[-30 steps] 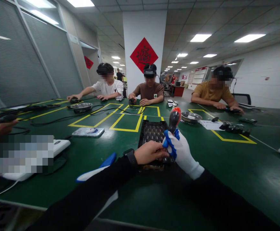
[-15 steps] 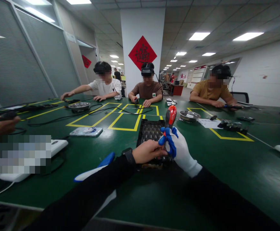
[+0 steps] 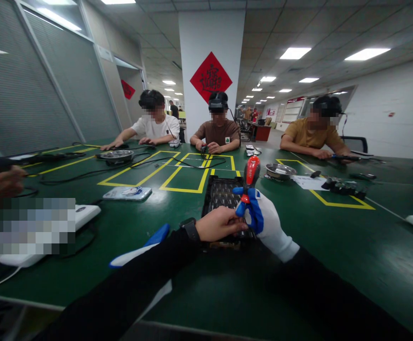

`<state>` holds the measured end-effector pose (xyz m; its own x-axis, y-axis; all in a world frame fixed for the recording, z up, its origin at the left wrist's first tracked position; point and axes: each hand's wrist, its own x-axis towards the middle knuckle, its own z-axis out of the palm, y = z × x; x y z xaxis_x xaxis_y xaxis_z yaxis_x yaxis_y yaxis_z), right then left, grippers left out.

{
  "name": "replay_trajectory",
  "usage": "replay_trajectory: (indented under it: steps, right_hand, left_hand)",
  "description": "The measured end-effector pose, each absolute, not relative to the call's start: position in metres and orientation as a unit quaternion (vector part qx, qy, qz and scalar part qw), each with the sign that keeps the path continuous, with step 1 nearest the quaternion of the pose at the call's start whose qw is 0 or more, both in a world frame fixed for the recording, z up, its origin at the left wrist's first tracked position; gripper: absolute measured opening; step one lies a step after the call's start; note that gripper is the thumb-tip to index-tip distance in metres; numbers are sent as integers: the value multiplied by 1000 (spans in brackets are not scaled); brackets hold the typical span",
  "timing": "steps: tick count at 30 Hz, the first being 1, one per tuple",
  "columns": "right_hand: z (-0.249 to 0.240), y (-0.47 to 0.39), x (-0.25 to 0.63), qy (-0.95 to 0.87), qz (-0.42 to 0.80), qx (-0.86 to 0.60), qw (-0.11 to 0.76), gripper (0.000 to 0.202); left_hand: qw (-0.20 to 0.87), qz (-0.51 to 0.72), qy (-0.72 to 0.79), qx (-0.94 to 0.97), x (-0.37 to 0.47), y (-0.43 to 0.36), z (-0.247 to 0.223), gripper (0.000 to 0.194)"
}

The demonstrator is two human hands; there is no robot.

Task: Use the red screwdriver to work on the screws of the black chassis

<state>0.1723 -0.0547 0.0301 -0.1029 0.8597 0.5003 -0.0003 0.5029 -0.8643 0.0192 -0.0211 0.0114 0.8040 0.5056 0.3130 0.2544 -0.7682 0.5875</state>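
Note:
My right hand, in a white knit glove with blue-coated fingers, is closed around a red and black screwdriver. Its handle points up, and its lower end is hidden by my hands. Just beside it, my bare left hand has its thumb and fingers pinched together near the screwdriver's lower part; what lies between them is too small to make out. Both hands are over a black plastic case with rows of small slots, whose near part they partly cover. A dark watch is on my left wrist.
A blue and white glove lies left of my forearm. Farther out are a phone, a metal bowl, another metal bowl, paper and black parts. Cables cross the green table. Three people sit opposite; another person's hand shows at left.
The fingers of my right glove have shifted on the screwdriver, showing more of its red lower handle. My left hand stays in place. Across the table, the co-workers' hands have moved slightly.

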Motion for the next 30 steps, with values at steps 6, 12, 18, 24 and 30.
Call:
replay_trajectory:
  steps: [6, 12, 18, 24, 30]
  right_hand:
    - [31, -52, 157, -529, 457, -351, 623, 24]
    - [27, -52, 164, -576, 430, -335, 610, 28]
    - [30, -54, 177, -693, 292, -327, 572, 27]
    - [34, -55, 164, -593, 391, -374, 596, 25]
    - [28, -50, 164, -575, 405, -362, 612, 25]
  left_hand:
    - [259, 231, 213, 913, 20, -20, 10, 27]
    - [266, 234, 215, 910, 19, -21, 11, 26]
    - [268, 237, 214, 909, 19, -22, 13, 26]
    - [256, 235, 208, 914, 20, -21, 11, 28]
    - [274, 230, 211, 910, 20, -22, 12, 25]
